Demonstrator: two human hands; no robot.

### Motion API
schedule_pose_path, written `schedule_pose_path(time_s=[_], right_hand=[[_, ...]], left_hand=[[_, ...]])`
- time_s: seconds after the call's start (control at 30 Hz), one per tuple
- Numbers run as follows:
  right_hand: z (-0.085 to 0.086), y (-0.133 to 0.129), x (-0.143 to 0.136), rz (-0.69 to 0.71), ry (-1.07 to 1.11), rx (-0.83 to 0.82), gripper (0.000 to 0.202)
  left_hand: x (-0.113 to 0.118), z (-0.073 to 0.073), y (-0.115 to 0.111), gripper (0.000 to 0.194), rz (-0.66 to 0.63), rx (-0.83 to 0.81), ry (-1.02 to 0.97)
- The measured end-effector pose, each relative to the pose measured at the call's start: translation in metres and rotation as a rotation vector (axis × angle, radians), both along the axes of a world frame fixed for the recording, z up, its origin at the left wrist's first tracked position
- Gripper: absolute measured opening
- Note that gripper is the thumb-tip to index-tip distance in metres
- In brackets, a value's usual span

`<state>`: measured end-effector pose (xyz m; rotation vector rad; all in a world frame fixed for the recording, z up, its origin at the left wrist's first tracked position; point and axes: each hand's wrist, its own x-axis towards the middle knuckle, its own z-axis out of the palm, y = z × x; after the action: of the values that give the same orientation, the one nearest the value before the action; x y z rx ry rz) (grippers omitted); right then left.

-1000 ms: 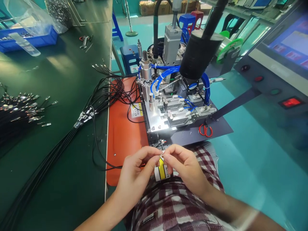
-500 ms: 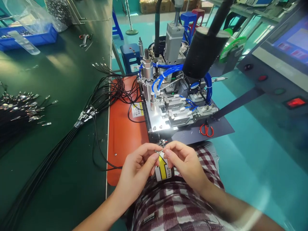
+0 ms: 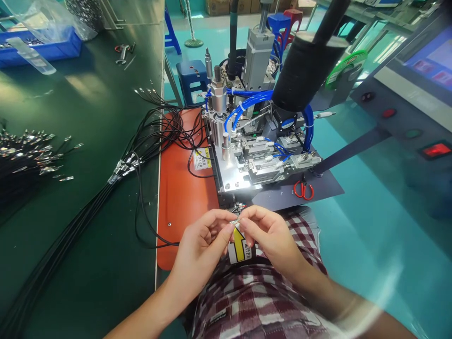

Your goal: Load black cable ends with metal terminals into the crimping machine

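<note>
My left hand (image 3: 201, 252) is closed in a pinch on a cable end with a small metal connector (image 3: 235, 221). Behind that hand, a black cable (image 3: 165, 244) runs in from the left. The thumb and fingers of my right hand (image 3: 273, 238) pinch the other side of the same connector, and the fingertips of both hands nearly meet. Fingers cover most of the connector. Just beyond them, at the front of the bench machine (image 3: 266, 165), are thin coloured wire ends (image 3: 240, 207). A label with a yellow arrow (image 3: 240, 245) shows below my hands.
On the orange plate (image 3: 187, 207) and green table (image 3: 88, 273) lies a bundle of black cables (image 3: 88, 212). More connector-tipped cables (image 3: 31, 155) are piled at left. Red-handled scissors (image 3: 303, 190) lie right of the machine. A control panel (image 3: 406, 113) stands at right, a blue tray (image 3: 63, 47) far left.
Both hands stay almost in place at the connector, with a slight shift of the fingertips; a little more of the metal shows between them. The whole view has moved slightly.
</note>
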<state>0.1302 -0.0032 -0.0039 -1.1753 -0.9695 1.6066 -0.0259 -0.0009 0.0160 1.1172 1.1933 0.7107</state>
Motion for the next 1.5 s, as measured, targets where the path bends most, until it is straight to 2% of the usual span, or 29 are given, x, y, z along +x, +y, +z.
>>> schedule_pose_path(time_s=[0.43,0.7,0.93,1.17,1.33,1.43,1.5], right_hand=[[0.006,-0.003,-0.004,0.015,-0.023,-0.016,0.026],[0.003,-0.002,-0.005,0.015,0.028,-0.034,0.026],[0.001,-0.001,-0.006,0.008,0.041,-0.032,0.024],[-0.001,-0.001,-0.005,-0.010,0.060,-0.008,0.023],[-0.006,-0.003,-0.004,-0.009,0.003,0.039,0.019],[-0.005,-0.007,-0.004,0.010,-0.151,0.119,0.013],[-0.004,-0.009,-0.002,0.018,-0.309,0.226,0.011]], left_hand=[[-0.003,0.003,0.005,0.019,0.018,-0.146,-0.171],[-0.004,0.006,0.008,0.019,0.028,-0.264,-0.213],[-0.008,0.006,0.010,0.018,0.001,-0.284,-0.230],[-0.014,0.003,0.011,0.024,-0.027,-0.244,-0.231],[-0.006,0.004,0.008,0.027,-0.035,-0.200,-0.177],[-0.004,0.004,0.001,0.023,-0.062,-0.031,-0.102],[-0.018,0.004,-0.004,0.018,-0.050,0.224,0.064]])
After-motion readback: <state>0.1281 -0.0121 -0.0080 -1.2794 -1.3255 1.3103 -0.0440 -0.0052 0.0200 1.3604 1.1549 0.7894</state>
